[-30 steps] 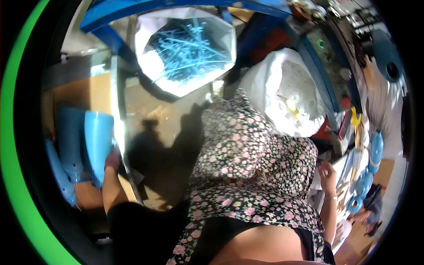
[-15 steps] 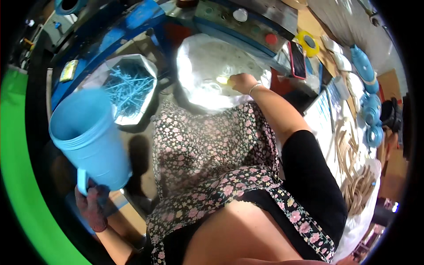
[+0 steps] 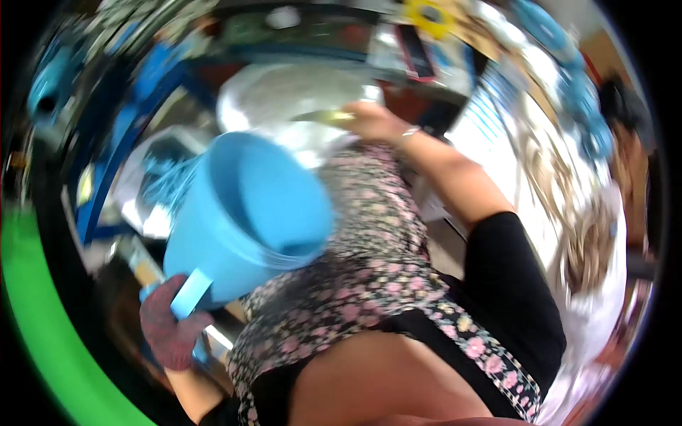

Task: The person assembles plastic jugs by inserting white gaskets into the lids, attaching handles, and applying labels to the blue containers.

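My left hand (image 3: 170, 323), in a dark reddish knitted glove, grips the handle of a large light-blue plastic jug (image 3: 206, 234). The jug tilts, its wide mouth turned to the right in front of my floral apron (image 3: 355, 284); no contents can be made out inside. My bare right hand (image 3: 376, 122), with a bracelet at the wrist, is closed on a slim yellow object (image 3: 328, 116), too blurred to name. That hand is at the right side of a white-lined container (image 3: 245, 96), whose contents are smeared by motion.
Left of the jug, another white-lined container (image 3: 131, 181) holds thin blue strips (image 3: 162, 177). Behind are a dark machine panel (image 3: 305, 32), a phone (image 3: 415, 51) and a yellow tape roll (image 3: 430, 15). Tan cords (image 3: 586, 248) lie at the right, near blue bottle-like shapes (image 3: 579, 99).
The jug has swung right and tipped, its mouth now facing the apron. My right hand stays by the white-lined container with the yellow object. The whole view has shifted and blurred.
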Demonstrator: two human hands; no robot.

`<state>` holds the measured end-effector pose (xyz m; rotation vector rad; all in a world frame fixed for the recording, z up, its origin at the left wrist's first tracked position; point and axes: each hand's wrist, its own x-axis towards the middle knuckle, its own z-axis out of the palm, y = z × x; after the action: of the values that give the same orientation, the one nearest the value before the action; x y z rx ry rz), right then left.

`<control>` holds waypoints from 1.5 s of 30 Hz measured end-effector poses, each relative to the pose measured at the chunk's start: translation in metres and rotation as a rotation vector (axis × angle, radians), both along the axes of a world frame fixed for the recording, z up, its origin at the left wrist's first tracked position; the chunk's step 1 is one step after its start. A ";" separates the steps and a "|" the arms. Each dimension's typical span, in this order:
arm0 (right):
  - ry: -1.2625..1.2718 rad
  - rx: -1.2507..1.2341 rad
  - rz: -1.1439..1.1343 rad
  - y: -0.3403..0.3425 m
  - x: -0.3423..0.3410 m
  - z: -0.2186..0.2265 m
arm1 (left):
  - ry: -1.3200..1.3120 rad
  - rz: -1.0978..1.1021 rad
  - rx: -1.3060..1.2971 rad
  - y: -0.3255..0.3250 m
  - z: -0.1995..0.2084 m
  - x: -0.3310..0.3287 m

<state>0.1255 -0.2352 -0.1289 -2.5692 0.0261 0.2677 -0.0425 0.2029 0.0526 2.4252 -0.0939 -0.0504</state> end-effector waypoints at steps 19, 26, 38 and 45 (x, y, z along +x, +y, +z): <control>-0.690 -0.361 -0.587 -0.197 -0.203 -0.014 | 0.532 0.034 -0.666 -0.131 0.003 0.007; -0.790 -0.252 -0.581 -0.149 -0.197 0.014 | 0.663 -0.114 -0.580 -0.181 0.006 0.021; -0.649 0.843 -0.035 0.079 -0.110 0.113 | 0.472 -0.387 -0.290 -0.170 -0.024 0.019; 0.160 1.421 -0.248 0.037 -0.073 0.082 | -0.026 -0.611 0.098 -0.141 0.014 0.017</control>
<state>0.0522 -0.1982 -0.0473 -1.1164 0.1505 0.2532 -0.0254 0.0620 0.0663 2.4049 -0.8566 -0.3036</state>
